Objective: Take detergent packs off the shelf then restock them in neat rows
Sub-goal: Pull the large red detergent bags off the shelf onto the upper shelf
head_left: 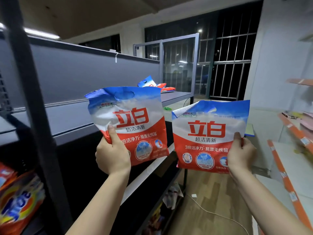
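One pack (135, 126) is gripped at its lower left edge by the left hand (112, 153). A second pack (208, 136) is pinched at its right edge by the right hand (240, 153), both held above the shelf (71, 114) edge.

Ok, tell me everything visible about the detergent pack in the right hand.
The right-hand detergent pack is a glossy plastic pouch, blue at the top, white in the middle and red below, with large red Chinese characters and round icons. It is held upright in the air, front to camera, its top left corner creased. The right hand pinches its right edge.
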The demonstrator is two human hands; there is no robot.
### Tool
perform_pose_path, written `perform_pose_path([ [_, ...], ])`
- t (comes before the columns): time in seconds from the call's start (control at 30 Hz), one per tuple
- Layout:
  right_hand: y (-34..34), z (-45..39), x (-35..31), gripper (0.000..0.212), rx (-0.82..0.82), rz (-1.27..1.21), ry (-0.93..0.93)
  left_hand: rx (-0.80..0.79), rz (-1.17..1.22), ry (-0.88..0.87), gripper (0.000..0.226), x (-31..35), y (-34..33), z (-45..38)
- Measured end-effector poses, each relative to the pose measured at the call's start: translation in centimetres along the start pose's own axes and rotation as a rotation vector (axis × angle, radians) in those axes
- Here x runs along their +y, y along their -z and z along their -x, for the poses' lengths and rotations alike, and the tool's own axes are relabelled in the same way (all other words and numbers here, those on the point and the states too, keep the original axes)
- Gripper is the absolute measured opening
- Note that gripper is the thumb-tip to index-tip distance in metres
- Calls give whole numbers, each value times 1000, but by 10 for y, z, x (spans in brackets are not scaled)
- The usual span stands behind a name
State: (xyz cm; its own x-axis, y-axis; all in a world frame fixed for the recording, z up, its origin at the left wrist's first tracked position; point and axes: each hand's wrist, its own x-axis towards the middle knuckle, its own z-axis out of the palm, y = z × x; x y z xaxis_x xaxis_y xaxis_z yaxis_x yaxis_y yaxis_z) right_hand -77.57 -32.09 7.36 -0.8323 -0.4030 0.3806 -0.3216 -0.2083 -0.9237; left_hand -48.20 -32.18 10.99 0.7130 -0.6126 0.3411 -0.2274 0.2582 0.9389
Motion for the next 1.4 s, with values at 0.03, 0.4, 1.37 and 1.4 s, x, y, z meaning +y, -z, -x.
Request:
perform_pose_path([
  [0.03,-10,-13,4,42,7,-14,-10,-9,12,1,48,1,-17,-6],
  [0.4,-88,-128,33,44,109,23,13,-62,29,-16,51,7,-178,-52],
  [1.37,-318,-501,139,41,-132,-212,0,359,0,-15,58,32,-566,-108],
  [1.4,-326,-509,143,41,-138,-226,-8,357,-1,-12,58,32,-579,-115],
])
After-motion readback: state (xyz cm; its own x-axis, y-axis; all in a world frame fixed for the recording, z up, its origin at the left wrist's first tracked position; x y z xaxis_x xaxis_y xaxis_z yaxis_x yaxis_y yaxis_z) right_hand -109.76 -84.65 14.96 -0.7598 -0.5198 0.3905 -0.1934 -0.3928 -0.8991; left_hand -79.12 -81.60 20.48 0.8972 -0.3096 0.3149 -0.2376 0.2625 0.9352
